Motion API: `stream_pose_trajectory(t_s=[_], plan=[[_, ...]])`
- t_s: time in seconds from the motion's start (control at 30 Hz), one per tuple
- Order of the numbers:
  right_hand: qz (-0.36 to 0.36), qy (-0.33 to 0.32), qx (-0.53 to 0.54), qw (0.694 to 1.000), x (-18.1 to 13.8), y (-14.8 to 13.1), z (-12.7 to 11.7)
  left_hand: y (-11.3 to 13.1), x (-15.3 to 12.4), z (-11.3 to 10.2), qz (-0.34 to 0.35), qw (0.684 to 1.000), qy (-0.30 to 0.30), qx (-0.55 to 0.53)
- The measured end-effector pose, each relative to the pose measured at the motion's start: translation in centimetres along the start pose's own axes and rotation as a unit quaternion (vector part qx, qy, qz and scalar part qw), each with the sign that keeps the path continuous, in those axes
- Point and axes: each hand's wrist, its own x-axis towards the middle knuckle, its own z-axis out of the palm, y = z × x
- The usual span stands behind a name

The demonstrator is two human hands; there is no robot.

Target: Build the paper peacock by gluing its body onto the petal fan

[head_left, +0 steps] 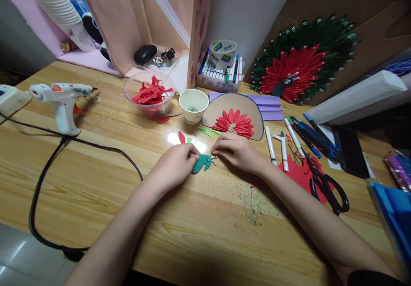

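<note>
A small green paper cutout (202,162), shaped like a bird's head and neck, lies on the wooden table (96,183). My left hand (176,165) pinches its left end with closed fingers. My right hand (236,150) has its fingers bent together at the cutout's right tip, pinching something too small to make out. Just beyond the hands lies a tan half-circle card (253,110) with red paper petals (235,122) glued on. A red petal and green paper strips (205,131) lie loose near it.
A white glue gun (62,102) stands at the left, its black cord (41,183) looping over the table. A clear bowl of red petals (150,94), a paper cup (193,105), markers (282,147), black scissors (327,185) and a finished red-green fan (302,61) are around.
</note>
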Motion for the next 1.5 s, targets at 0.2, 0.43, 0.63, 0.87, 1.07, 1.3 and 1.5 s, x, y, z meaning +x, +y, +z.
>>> stream_pose_trajectory(t_s=[0.2,0.43,0.63,0.87,1.07,1.3,1.5], plan=[[0.116,0.042,0.163,0.979,-0.2,1.2,-0.1,-0.4,0.2,0.0,0.009,1.0,-0.005,-0.02],[0.142,0.087,0.183,0.969,-0.3,1.1,0.3,-0.7,0.3,-0.5,0.014,0.998,-0.025,-0.058],[0.174,0.108,0.261,0.943,-0.2,1.4,0.4,-0.3,0.5,-0.6,0.009,0.976,-0.007,-0.216],[0.176,0.139,0.302,0.927,-0.2,1.6,0.8,1.6,0.4,0.0,-0.003,0.906,0.107,-0.409],[0.169,0.145,0.281,0.933,-0.2,1.5,0.6,2.5,-0.4,-0.3,0.031,0.869,0.17,-0.464],[0.222,0.164,0.46,0.844,1.4,-0.4,-0.2,1.8,0.2,-0.1,0.068,0.879,0.177,-0.438],[0.281,0.182,0.617,0.712,1.7,-1.2,-0.1,1.0,1.2,0.6,0.073,0.895,0.148,-0.414]])
